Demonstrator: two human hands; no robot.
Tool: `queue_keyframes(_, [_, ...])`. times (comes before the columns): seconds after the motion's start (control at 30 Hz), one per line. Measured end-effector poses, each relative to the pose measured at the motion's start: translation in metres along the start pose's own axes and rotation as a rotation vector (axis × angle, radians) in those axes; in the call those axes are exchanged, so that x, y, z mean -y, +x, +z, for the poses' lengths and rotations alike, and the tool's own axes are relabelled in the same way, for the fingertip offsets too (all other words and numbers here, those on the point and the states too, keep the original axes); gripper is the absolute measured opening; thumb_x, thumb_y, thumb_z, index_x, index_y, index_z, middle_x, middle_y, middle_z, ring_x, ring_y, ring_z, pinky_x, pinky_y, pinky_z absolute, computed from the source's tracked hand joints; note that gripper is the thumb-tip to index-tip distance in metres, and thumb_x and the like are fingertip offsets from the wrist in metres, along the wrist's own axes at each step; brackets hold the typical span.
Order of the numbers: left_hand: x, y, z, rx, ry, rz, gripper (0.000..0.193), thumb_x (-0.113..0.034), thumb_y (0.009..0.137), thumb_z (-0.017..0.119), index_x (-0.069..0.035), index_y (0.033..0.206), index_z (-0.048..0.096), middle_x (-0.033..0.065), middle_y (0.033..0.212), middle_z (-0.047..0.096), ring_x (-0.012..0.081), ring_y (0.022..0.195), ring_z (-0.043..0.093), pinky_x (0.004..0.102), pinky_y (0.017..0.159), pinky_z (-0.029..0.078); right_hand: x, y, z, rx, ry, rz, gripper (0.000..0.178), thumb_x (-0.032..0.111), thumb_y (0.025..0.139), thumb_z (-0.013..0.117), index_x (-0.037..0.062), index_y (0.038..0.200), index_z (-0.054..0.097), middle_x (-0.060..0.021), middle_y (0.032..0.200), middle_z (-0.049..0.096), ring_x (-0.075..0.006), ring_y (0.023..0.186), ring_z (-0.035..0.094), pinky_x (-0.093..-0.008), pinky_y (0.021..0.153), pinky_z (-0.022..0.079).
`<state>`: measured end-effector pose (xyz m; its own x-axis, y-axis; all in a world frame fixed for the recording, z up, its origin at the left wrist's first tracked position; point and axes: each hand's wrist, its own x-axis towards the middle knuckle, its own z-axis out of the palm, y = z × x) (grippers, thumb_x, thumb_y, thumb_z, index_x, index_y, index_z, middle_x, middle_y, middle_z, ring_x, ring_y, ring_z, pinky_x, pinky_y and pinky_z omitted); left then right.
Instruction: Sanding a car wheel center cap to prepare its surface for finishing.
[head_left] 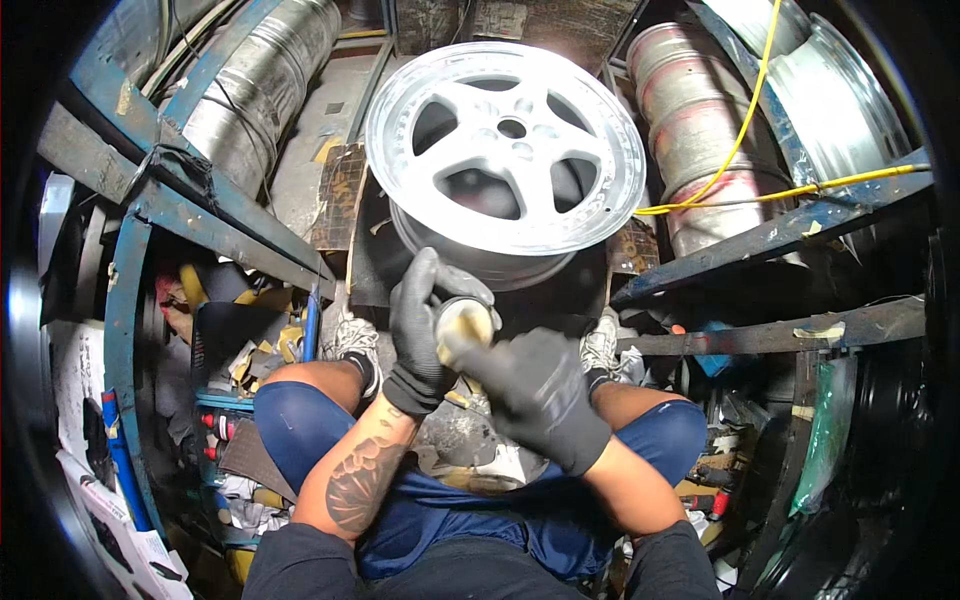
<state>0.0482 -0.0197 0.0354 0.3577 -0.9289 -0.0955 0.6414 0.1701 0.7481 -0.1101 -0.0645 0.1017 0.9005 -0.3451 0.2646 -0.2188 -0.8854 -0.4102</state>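
Observation:
My left hand, in a dark grey work glove, is wrapped round a small round object with a dark rim and a pale yellowish face; its exact kind does not show. Across that face reaches my gloved right hand, its fingers smeared by motion, so their grip cannot be made out. Just beyond both hands a silver five-spoke wheel rim lies face up and slightly tilted, with another rim edge showing beneath it.
Blue metal frames flank me, with stacked rims at left and more rims at right. A yellow hose crosses the right side. Scraps and sanding sheets fill a lower shelf at left. A clear green plastic wrap hangs at right.

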Motion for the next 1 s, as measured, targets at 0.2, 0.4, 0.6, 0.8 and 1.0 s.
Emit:
queue_keyframes(0.2, [0.016, -0.003, 0.001, -0.088, 0.537, 0.395, 0.045, -0.038, 0.109, 0.032, -0.002, 0.089, 0.05, 0.0175, 0.082, 0.062, 0.0283, 0.068, 0.065, 0.039, 0.067, 0.059, -0.02, -0.003, 0.007, -0.277, 0.138, 0.078, 0.049, 0.011, 0.075, 0.071, 0.0155, 0.124, 0.067, -0.0061, 0.067, 0.061, -0.0285, 0.059, 0.061, -0.0426, 0.058, 0.046])
queue_keyframes(0.4, [0.002, -0.001, -0.001, -0.044, 0.221, 0.09, 0.044, -0.038, 0.11, 0.033, -0.003, 0.089, 0.051, 0.0159, 0.08, 0.062, 0.026, 0.066, 0.065, 0.0368, 0.067, 0.059, -0.013, -0.014, -0.002, -0.126, 0.049, 0.026, 0.055, 0.004, 0.071, 0.069, 0.0157, 0.124, 0.067, -0.0059, 0.067, 0.059, -0.0274, 0.062, 0.061, -0.042, 0.058, 0.046])
queue_keyframes(0.6, [0.005, -0.001, 0.003, -0.066, 0.091, 0.023, 0.046, -0.038, 0.109, 0.034, -0.003, 0.086, 0.053, 0.0182, 0.076, 0.063, 0.0283, 0.063, 0.066, 0.0373, 0.06, 0.059, -0.001, -0.005, -0.001, -0.106, 0.063, -0.063, 0.063, 0.008, 0.067, 0.07, 0.0171, 0.129, 0.064, -0.0061, 0.066, 0.058, -0.0276, 0.061, 0.06, -0.0419, 0.056, 0.044])
queue_keyframes(0.8, [0.018, 0.002, 0.001, -0.04, 0.558, 0.31, 0.046, -0.039, 0.107, 0.039, -0.002, 0.085, 0.055, 0.0161, 0.076, 0.065, 0.0262, 0.062, 0.066, 0.0359, 0.059, 0.057, -0.012, 0.003, -0.002, -0.228, 0.02, 0.007, 0.06, 0.007, 0.068, 0.07, 0.0171, 0.127, 0.066, -0.006, 0.066, 0.059, -0.0287, 0.059, 0.06, -0.0423, 0.056, 0.045])
queue_keyframes(1.0, [0.007, 0.006, -0.002, -0.118, 0.109, 0.064, 0.044, -0.035, 0.108, 0.037, -0.002, 0.088, 0.057, 0.0154, 0.075, 0.064, 0.0251, 0.065, 0.066, 0.0338, 0.067, 0.057, -0.021, -0.015, 0.0, -0.077, 0.039, 0.02, 0.062, 0.007, 0.068, 0.072, 0.0164, 0.129, 0.065, -0.0062, 0.067, 0.061, -0.029, 0.059, 0.061, -0.0433, 0.056, 0.045])
